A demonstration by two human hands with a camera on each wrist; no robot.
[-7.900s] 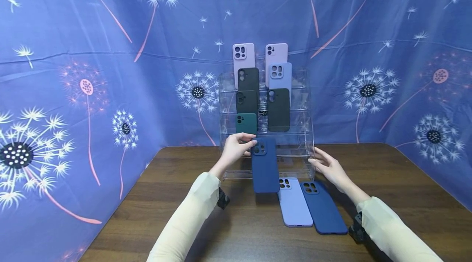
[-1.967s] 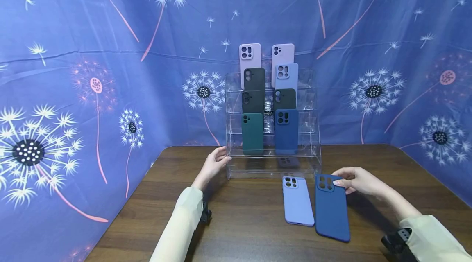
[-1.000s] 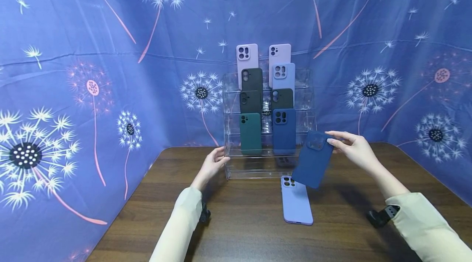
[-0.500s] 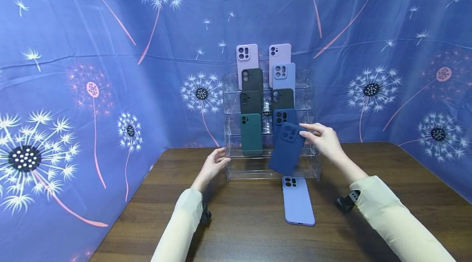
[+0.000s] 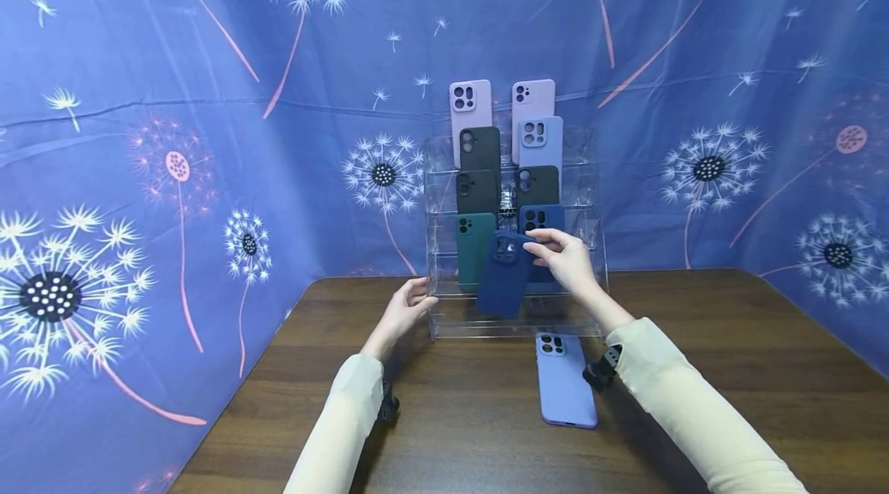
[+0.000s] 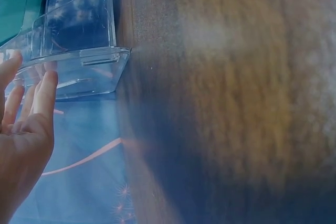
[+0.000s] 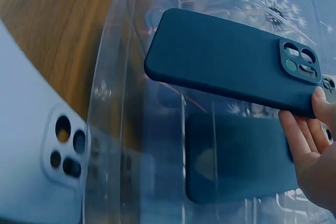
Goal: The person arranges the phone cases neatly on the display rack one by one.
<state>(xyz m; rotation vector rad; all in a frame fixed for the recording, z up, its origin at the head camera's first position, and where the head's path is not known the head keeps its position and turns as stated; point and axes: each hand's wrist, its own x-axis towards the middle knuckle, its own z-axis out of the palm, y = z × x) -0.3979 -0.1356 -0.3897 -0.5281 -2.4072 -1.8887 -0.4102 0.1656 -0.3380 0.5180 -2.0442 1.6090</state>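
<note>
The right hand (image 5: 566, 262) is pinching the navy case (image 5: 503, 275) by its camera end, tilted, probably needing straightening over the acrylic rack (image 5: 589, 301), which the left hand (image 5: 403, 310) is steadying with straight fingers.

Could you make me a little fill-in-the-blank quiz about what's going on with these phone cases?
1. The right hand holds a dark ____ phone case before the clear display stand.
2. The left hand rests on the stand's ____ side.
3. The lilac case lies flat on the ____ table.

Missing words: blue; left; wooden
</note>
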